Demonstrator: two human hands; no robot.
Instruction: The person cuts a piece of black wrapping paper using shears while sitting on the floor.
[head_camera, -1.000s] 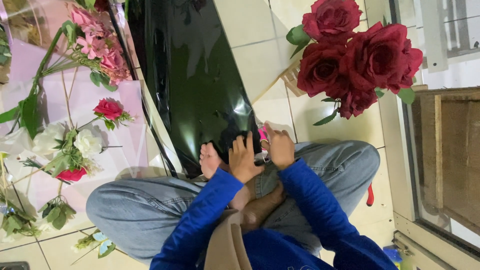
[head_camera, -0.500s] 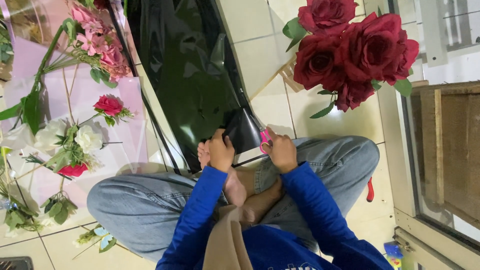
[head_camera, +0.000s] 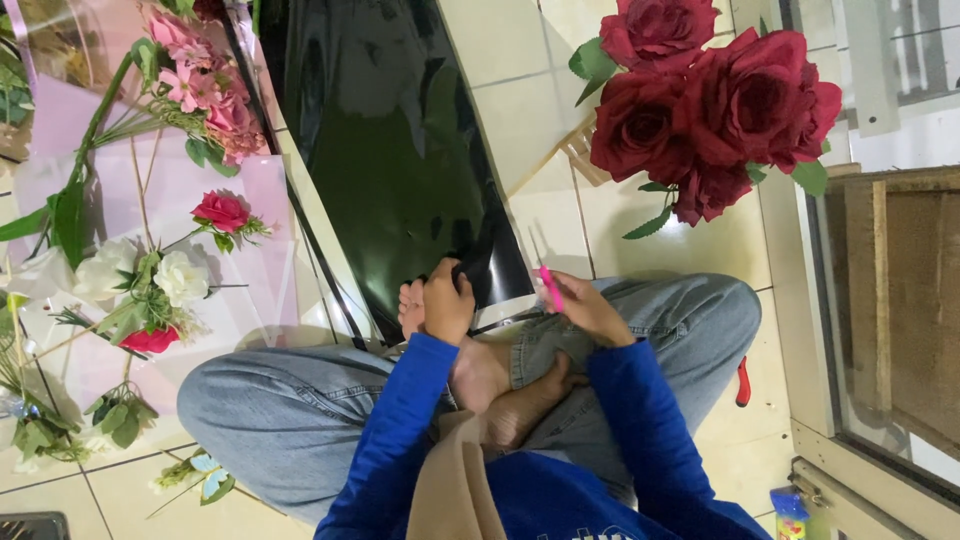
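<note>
Seated cross-legged on the tiled floor (head_camera: 520, 110), black sheet (head_camera: 400, 150) stretched ahead. Left hand (head_camera: 447, 305) now closed around the sheet's near edge, pinching it taut; a second ago it sat lower, by the right one. Right hand (head_camera: 590, 310) curled about pink-handled scissors (head_camera: 548, 285), blades raised beside the sheet's corner, slightly shifted right since then. Looks like the edge has been gripped and the cut lined up, not yet made. Red roses (head_camera: 710, 100) lying to the right, pink and white blooms (head_camera: 180, 270) on pale wrap at left
</note>
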